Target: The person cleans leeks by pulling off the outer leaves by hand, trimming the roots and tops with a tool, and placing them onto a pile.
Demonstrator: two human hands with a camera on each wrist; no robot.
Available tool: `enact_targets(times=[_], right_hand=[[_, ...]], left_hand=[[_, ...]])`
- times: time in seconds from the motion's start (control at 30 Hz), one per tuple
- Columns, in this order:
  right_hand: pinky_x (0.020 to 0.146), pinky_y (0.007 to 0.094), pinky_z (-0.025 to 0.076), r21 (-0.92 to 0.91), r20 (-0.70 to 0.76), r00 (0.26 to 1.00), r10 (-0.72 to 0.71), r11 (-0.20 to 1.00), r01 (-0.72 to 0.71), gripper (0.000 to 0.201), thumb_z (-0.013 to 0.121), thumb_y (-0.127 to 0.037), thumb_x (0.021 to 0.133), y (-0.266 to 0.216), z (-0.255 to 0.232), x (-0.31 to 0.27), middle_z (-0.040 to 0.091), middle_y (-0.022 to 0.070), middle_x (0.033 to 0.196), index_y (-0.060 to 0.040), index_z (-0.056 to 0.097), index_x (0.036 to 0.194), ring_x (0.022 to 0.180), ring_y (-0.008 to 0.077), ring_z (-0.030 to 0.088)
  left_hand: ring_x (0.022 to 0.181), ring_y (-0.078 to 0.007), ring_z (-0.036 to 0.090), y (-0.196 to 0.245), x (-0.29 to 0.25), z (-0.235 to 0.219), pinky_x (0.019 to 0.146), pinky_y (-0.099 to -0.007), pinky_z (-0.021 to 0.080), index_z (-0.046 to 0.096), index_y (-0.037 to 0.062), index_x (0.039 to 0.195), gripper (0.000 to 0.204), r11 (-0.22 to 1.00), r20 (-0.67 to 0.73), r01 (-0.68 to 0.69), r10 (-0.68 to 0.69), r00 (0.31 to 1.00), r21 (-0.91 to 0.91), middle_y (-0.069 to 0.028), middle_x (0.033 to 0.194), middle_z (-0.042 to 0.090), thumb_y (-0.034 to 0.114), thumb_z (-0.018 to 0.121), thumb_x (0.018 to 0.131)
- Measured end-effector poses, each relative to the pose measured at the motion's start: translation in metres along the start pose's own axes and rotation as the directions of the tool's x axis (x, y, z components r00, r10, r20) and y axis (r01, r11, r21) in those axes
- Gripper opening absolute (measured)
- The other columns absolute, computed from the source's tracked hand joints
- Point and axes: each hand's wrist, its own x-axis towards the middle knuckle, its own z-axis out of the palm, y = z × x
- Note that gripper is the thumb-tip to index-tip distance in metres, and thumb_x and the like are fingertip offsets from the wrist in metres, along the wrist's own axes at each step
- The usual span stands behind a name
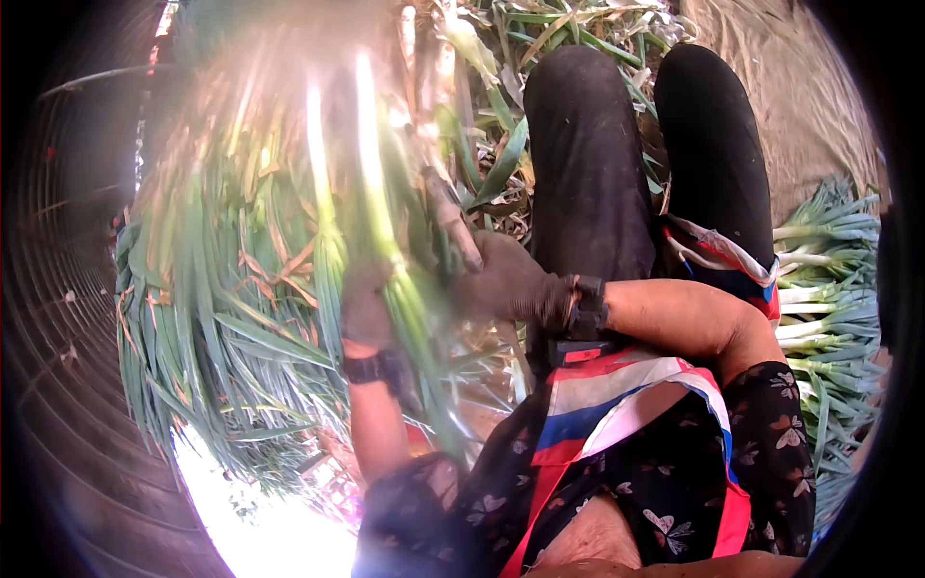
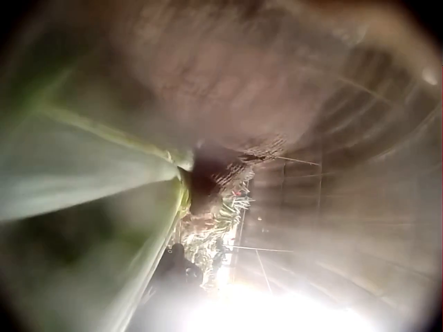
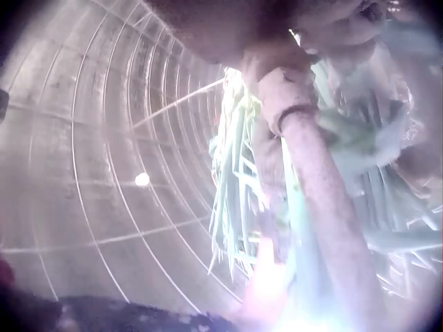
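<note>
In the head view, my gloved left hand (image 1: 366, 303) grips a leek (image 1: 376, 183) whose white stem points up and whose green leaves hang down toward my lap. Close up in the left wrist view are the blurred left glove (image 2: 228, 90) and pale green leaves (image 2: 83, 173). To the right of that leek, my gloved right hand (image 1: 506, 279) is curled round a brown, rod-like handle (image 1: 448, 217). The right wrist view shows the rod (image 3: 332, 207) running down from under the dark right glove (image 3: 221, 28). The right fingertips are partly hidden.
A large heap of leeks (image 1: 212, 260) lies at the left, beside a ribbed, curved wall (image 1: 67, 337). Cut leaves (image 1: 501, 173) litter the ground near my knees (image 1: 588, 144). More leeks (image 1: 829, 308) lie in a row at the right, below a tan sheet (image 1: 800, 96).
</note>
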Motion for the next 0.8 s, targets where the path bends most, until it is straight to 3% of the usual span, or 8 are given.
enact_targets(times=[0.07, 0.27, 0.37, 0.43, 0.5, 0.63, 0.73, 0.8], right_hand=[[0.065, 0.0338, 0.051, 0.023, -0.033, 0.995, 0.093, 0.995, -0.093, 0.032, 0.073, -0.025, 0.074, -0.022, -0.001, -0.007, 0.065, 0.0094, 0.075, -0.0001, 0.063, 0.091, 0.069, 0.017, 0.063], [0.07, 0.0363, 0.05, -0.018, 0.07, 0.971, 0.231, 0.973, -0.23, 0.041, 0.072, -0.036, 0.079, -0.024, 0.003, -0.008, 0.066, 0.0112, 0.079, -0.0011, 0.063, 0.099, 0.073, 0.02, 0.064], [0.071, 0.0371, 0.051, 0.066, 0.069, 0.979, 0.19, 0.979, -0.195, 0.039, 0.072, -0.032, 0.077, -0.026, 0.009, -0.017, 0.067, 0.0124, 0.08, -0.0014, 0.063, 0.1, 0.075, 0.023, 0.065], [0.072, 0.0378, 0.051, 0.072, 0.088, 0.98, 0.18, 0.98, -0.186, 0.038, 0.072, -0.029, 0.075, -0.022, 0.019, -0.026, 0.067, 0.014, 0.08, -0.0014, 0.063, 0.099, 0.075, 0.0258, 0.066], [0.073, 0.0387, 0.051, 0.057, 0.114, 0.975, 0.192, 0.978, -0.199, 0.038, 0.072, -0.027, 0.073, -0.031, 0.019, -0.031, 0.067, 0.0157, 0.081, -0.0015, 0.063, 0.1, 0.077, 0.0286, 0.067], [0.076, 0.0403, 0.051, -0.011, 0.184, 0.945, 0.269, 0.962, -0.272, 0.042, 0.072, -0.025, 0.07, -0.052, 0.003, -0.039, 0.067, 0.0185, 0.082, -0.0017, 0.063, 0.104, 0.081, 0.0329, 0.067], [0.075, 0.0403, 0.051, -0.029, 0.183, 0.946, 0.268, 0.963, -0.267, 0.045, 0.072, -0.024, 0.069, -0.049, 0.001, -0.041, 0.067, 0.0199, 0.084, -0.001, 0.062, 0.106, 0.082, 0.0341, 0.067], [0.075, 0.0397, 0.051, -0.041, 0.196, 0.945, 0.26, 0.965, -0.257, 0.046, 0.072, -0.024, 0.069, -0.045, 0.002, -0.042, 0.067, 0.0204, 0.085, 0.0, 0.061, 0.106, 0.082, 0.0338, 0.067]], left_hand=[[0.072, -0.0171, 0.065, 0.007, 0.021, 0.001, 0.06, -0.0303, 0.056, 0.055, -0.002, 0.112, 0.028, 0.999, 0.018, -0.043, 0.043, 0.999, -0.002, -0.0102, 0.09, 0.064, 0.017, 0.059, 0.091], [0.077, -0.0212, 0.066, -0.014, 0.096, -0.055, 0.069, -0.0335, 0.058, 0.055, -0.005, 0.11, 0.03, 0.871, 0.061, -0.261, 0.26, 0.964, 0.416, -0.013, 0.094, 0.065, 0.019, 0.058, 0.092], [0.08, -0.0206, 0.065, -0.013, 0.106, -0.063, 0.074, -0.0306, 0.055, 0.058, -0.0065, 0.11, 0.029, 0.849, 0.073, -0.235, 0.228, 0.971, 0.473, -0.0117, 0.091, 0.065, 0.012, 0.057, 0.088], [0.079, -0.0189, 0.064, 0.014, 0.09, -0.029, 0.073, -0.0289, 0.053, 0.059, -0.0067, 0.11, 0.029, 0.804, 0.016, -0.169, 0.195, 0.981, 0.57, -0.0107, 0.09, 0.065, 0.008, 0.055, 0.084], [0.079, -0.016, 0.061, 0.013, 0.099, -0.034, 0.074, -0.0266, 0.051, 0.058, -0.0071, 0.11, 0.033, 0.545, 0.129, -0.28, 0.299, 0.945, 0.79, -0.009, 0.092, 0.063, 0.002, 0.053, 0.079], [0.086, -0.0168, 0.061, 0.006, 0.106, -0.039, 0.077, -0.0264, 0.05, 0.057, -0.0074, 0.112, 0.037, 0.415, 0.202, -0.341, 0.343, 0.917, 0.844, -0.01, 0.095, 0.063, -0.003, 0.055, 0.075], [0.086, -0.0191, 0.062, -0.001, 0.106, -0.048, 0.075, -0.0281, 0.051, 0.056, -0.0092, 0.112, 0.039, 0.113, 0.38, -0.473, 0.45, 0.808, 0.874, -0.0133, 0.096, 0.065, -0.004, 0.056, 0.073], [0.085, -0.0205, 0.063, 0.004, 0.099, -0.046, 0.074, -0.0288, 0.052, 0.056, -0.0103, 0.113, 0.042, 0.03, 0.348, -0.405, 0.455, 0.82, 0.914, -0.016, 0.098, 0.065, -0.005, 0.057, 0.072]])
